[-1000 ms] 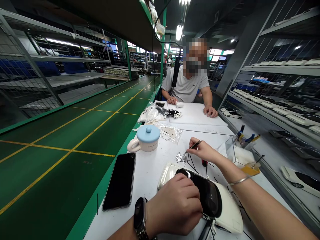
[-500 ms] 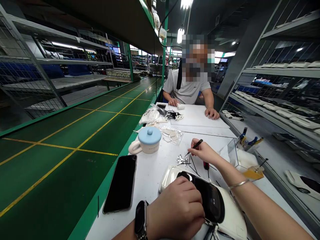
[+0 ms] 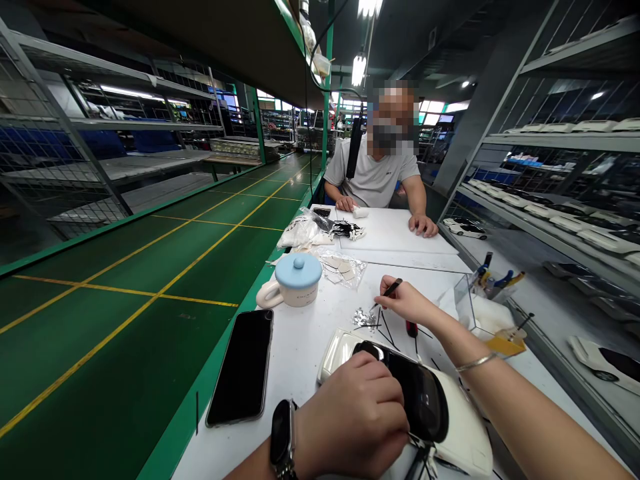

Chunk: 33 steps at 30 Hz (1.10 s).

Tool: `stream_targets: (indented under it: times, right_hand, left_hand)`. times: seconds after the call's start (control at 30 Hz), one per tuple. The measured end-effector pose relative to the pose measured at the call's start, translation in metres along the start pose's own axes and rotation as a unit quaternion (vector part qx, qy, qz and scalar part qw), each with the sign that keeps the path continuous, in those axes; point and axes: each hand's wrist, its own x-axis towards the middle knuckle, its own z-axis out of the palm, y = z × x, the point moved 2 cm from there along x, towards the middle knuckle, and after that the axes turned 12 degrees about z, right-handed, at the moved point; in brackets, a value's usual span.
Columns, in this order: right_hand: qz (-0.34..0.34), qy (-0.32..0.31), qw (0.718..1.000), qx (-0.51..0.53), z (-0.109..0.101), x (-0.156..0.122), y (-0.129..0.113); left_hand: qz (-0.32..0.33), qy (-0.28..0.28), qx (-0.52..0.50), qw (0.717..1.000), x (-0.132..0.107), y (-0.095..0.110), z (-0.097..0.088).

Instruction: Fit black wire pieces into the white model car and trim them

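My right hand (image 3: 397,297) pinches a pair of black tweezers (image 3: 393,287), the tip down at a small pile of shiny silver bits (image 3: 365,317) on the white tabletop. Thin black strips (image 3: 385,330) lie by the pile, next to a red-and-black handled tool (image 3: 411,329). Closer to me, my left hand (image 3: 353,417) is closed, with its fingers curled over the near side of a white model car (image 3: 465,417) with dark windows. Whatever those fingers hold is hidden; dark thin pieces (image 3: 425,460) show just beside them.
A phone (image 3: 241,367) and a lidded mug (image 3: 299,283) stand at the left. Plastic bags (image 3: 345,267) lie farther back. A clear box (image 3: 477,307) with tools and a yellow holder (image 3: 507,341) are at the right. A co-worker (image 3: 375,173) sits opposite; racks of model cars (image 3: 565,213) line the right.
Hardly anything differs. The view has shifted very slightly; both hands, the tweezers and the model car keep nearly the same places.
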Motion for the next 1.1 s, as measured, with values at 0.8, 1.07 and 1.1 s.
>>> stream_targets:
  times: [0.8, 1.07, 1.1]
  right_hand:
    - [0.029, 0.035, 0.998, 0.033, 0.001, 0.000, 0.001]
    - [0.023, 0.072, 0.995, 0.057, 0.001, -0.013, 0.005]
    - [0.021, 0.072, 0.996, 0.054, 0.001, -0.013, 0.005]
  left_hand:
    - [0.005, 0.000, -0.003, 1.000, 0.000, 0.000, 0.001]
    - [0.005, 0.004, -0.003, 1.000, 0.000, -0.001, 0.004]
    - [0.005, 0.003, -0.003, 1.000, 0.000, -0.001, 0.004]
